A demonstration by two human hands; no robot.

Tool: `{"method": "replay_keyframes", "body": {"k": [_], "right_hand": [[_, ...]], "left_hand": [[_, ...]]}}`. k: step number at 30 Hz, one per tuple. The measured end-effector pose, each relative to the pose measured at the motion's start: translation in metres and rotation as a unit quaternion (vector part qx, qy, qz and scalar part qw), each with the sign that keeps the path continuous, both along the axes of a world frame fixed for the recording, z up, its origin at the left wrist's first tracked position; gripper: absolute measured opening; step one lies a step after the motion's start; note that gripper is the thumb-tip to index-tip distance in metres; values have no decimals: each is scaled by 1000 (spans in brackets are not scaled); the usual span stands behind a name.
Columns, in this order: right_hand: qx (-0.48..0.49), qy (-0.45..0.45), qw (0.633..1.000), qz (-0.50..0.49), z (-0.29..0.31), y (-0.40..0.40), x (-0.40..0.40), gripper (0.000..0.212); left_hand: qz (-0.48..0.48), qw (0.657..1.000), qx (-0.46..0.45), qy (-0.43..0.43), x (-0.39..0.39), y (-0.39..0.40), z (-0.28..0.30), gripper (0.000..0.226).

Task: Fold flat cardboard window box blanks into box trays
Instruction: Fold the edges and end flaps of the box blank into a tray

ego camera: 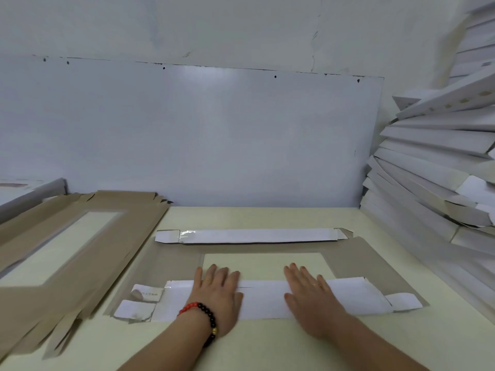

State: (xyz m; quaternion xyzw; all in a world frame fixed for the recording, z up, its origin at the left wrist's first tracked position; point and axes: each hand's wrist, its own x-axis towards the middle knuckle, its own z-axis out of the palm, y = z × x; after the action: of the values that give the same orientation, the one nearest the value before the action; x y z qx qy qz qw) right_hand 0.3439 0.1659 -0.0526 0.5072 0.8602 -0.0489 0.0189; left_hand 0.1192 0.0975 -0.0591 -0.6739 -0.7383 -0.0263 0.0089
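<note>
Both flat, open hands, left hand (217,295) and right hand (312,295), press the near white folded flap (265,299) of the grey-brown cardboard window blank (345,259), probably to set its crease.

left hand (218,295) and right hand (312,295) flat on blank's (348,261) folded near flap (263,299); stack of blanks (67,253) at left

Your arms were bare, no sleeves in view. On your left hand (218,293) you wore one thin gold-coloured ring (207,279); at that wrist, one beaded bracelet (204,318), part red beads, part black beads, with a single gold-coloured bead among the black. On your right hand (312,295) you wore one thin gold-coloured ring (316,285).
</note>
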Motion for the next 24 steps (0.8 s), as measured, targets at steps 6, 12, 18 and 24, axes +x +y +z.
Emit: {"method": "replay_keyframes", "body": {"k": [6, 12, 18, 24], "right_hand": [[1, -37, 994, -101, 3, 25, 85, 57], [9, -19, 985, -170, -2, 35, 131, 55], [45, 8, 970, -238, 3, 32, 138, 52], [71, 32, 968, -240, 20, 33, 117, 44]], "left_hand": [[69, 997, -12, 30, -69, -19, -2, 55], [131, 991, -9, 19, -109, -31, -5, 54], [144, 989, 8, 9, -113, -33, 2, 50], [80, 995, 1, 53, -93, -26, 20, 89]]}}
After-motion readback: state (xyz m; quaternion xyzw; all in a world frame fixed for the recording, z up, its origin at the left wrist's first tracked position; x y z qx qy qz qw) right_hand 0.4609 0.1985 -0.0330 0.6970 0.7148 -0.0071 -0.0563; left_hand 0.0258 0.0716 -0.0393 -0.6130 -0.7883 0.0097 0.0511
